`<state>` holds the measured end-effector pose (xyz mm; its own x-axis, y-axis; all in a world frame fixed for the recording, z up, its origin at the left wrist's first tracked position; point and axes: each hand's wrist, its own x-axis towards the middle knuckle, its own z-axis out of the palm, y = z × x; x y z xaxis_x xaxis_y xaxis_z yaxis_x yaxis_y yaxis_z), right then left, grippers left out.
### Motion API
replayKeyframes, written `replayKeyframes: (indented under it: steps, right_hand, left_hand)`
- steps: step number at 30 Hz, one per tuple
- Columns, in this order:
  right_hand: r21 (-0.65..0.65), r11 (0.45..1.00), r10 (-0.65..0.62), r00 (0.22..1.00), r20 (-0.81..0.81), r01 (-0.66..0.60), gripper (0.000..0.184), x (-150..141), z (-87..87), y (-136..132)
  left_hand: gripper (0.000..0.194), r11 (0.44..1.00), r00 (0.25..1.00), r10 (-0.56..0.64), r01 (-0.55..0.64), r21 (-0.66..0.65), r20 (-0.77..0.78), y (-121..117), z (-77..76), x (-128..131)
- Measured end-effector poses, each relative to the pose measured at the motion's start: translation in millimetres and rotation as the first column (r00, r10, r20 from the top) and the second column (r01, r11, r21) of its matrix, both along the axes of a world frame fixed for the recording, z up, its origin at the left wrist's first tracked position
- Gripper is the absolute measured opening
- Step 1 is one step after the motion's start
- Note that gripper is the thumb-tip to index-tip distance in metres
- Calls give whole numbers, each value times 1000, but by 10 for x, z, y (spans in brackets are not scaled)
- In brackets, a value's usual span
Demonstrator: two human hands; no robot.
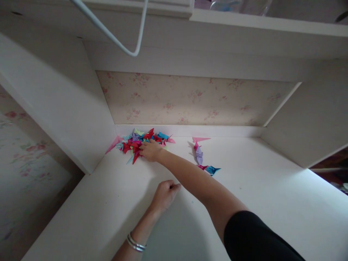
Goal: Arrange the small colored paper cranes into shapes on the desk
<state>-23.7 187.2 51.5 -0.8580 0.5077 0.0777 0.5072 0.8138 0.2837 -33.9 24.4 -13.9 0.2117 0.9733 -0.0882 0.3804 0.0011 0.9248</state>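
A heap of folded paper cranes (136, 139) in red, blue, pink, purple and green lies at the back left of the white desk. My right hand (150, 150) reaches across to the heap's right side, fingers apart and touching the cranes; the fingertips are partly lost among them. Closer to me, my left hand (165, 195) rests on the desk in a loose fist, with nothing visible in it. To the right of the heap, a line of cranes runs toward me: a pink one (200, 139), a purple one (199, 155) and a blue one (212, 170).
Side panels (59, 94) and an overhead shelf (217, 47) enclose the white desk (258, 203). Flowered wallpaper (185, 98) covers the back wall. A white cable (133, 53) hangs down at the top left.
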Motion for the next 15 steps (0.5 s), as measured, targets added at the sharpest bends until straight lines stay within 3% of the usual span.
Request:
replayKeyframes:
  steps: [8, 15]
  right_hand:
    - [25, 998, -50, 997, -59, 52, 21, 47, -20, -85]
    - [16, 998, -57, 966, -250, 63, 21, 189, 158, -247]
  left_hand:
    - [34, 1000, 1000, 20, -20, 12, 0, 12, -45, 20]
    - [40, 999, 999, 34, -33, 19, -11, -6, -56, 21]
